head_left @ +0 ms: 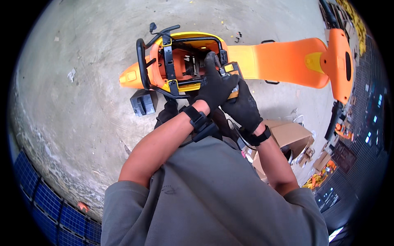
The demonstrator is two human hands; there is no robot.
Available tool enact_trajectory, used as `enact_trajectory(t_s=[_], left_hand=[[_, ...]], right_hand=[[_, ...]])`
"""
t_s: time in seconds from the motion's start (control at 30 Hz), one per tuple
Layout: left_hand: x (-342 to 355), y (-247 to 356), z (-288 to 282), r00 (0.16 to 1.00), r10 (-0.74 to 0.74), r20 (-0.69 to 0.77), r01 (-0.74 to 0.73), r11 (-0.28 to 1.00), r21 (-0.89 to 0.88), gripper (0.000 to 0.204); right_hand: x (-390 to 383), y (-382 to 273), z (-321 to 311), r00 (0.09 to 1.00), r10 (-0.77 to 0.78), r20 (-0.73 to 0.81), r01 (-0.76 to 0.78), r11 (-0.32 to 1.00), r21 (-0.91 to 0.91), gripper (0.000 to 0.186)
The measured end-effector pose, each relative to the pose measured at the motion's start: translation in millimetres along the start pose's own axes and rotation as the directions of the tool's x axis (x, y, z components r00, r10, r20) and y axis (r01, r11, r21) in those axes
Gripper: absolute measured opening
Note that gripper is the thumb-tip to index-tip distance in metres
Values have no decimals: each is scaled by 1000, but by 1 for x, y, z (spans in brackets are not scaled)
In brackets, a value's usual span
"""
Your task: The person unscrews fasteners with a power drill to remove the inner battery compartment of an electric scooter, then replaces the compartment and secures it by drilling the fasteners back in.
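Observation:
Both of my hands wear black gloves. My left hand [213, 84] and my right hand [242, 104] are closed on a yellow-and-black tool [231, 67] just above the right end of an open compartment in an orange-and-yellow scooter body [273, 57]; my fingers hide part of the tool. The compartment [180, 61] has a black tube rim and an orange inside with metal parts. A black metal bracket [169, 61] crosses it, and a bent black handle [141, 61] stands at its left, with a small black plug above.
A dark box-shaped block [143, 103] sits on the concrete floor [82, 110] below the scooter's left end. Open cardboard boxes [287, 133] lie at my right. Blue grid pallets [45, 197] line the lower left edge. Orange and yellow parts [324, 174] are piled at the far right.

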State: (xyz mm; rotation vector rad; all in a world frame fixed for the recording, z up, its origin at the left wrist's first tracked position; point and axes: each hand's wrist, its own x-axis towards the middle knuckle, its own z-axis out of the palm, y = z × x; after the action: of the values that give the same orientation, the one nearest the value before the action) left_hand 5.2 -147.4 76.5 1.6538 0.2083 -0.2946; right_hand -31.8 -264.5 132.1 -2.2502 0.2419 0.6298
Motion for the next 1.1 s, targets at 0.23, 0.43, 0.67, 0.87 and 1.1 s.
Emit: enact_trajectory(t_s=[0.23, 0.43, 0.67, 0.87, 1.1], left_hand=[[-9, -5, 31, 993, 30, 112, -19, 995, -94, 83], [-2, 0, 69, 982, -28, 189, 17, 998, 61, 85], [19, -3, 134, 943, -67, 326, 8, 984, 179, 88], [45, -46, 173, 913, -225, 341, 153, 962, 225, 96], [45, -82, 107, 900, -354, 257, 264, 908, 326, 57]], right_hand=[[-12, 35, 14, 973, 40, -227, -53, 997, -50, 70], [-8, 63, -1, 947, 158, -278, -145, 987, 65, 63], [5, 120, -47, 921, 219, -323, -224, 974, 21, 60], [42, 177, -76, 957, 126, -261, -124, 992, 26, 61], [122, 267, -72, 995, 74, -60, -74, 997, 5, 57]])
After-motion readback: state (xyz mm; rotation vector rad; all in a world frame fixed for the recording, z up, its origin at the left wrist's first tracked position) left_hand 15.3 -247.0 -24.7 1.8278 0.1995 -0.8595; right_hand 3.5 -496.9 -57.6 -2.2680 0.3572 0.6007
